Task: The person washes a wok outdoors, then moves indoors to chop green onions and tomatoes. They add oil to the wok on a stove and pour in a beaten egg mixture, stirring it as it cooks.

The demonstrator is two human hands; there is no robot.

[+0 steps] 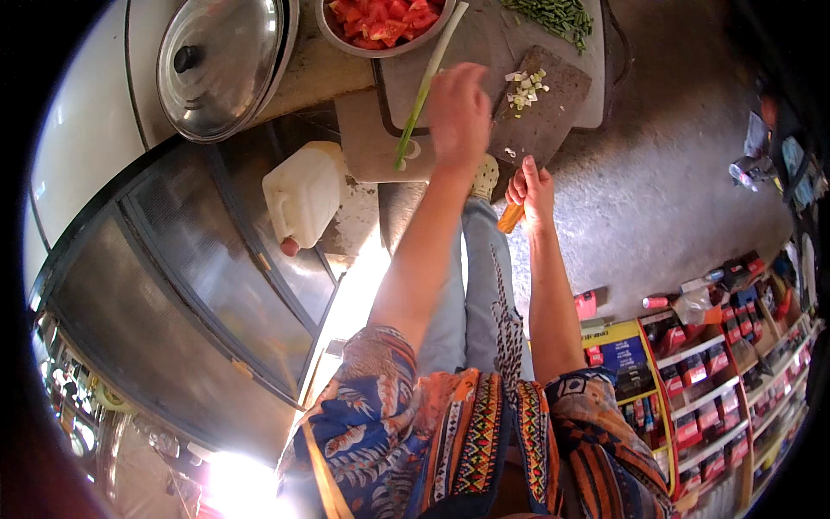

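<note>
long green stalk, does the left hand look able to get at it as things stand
Probably yes: the left hand is close beside the long green stalk in this view, with nothing visible between them.

Left grip (460, 111) motion-blurred, can't tell if it touches the scallion stalk (429, 76). Top edge cuts off tomato bowl (382, 53) and chopped green beans (553, 17). Right grip (532, 192) hides part of wooden handle (510, 219).

1. One left hand (461, 114) and one right hand (530, 190), making two.
2. One wooden-handled knife (541, 125).
3. One long green stalk (420, 104).
4. One bowl (387, 53) of cut tomatoes (385, 23).
5. One heap of green pieces (556, 19), one of pale bits (526, 88).
6. One metal lid (226, 73).
7. One pale jug (304, 192).
</note>
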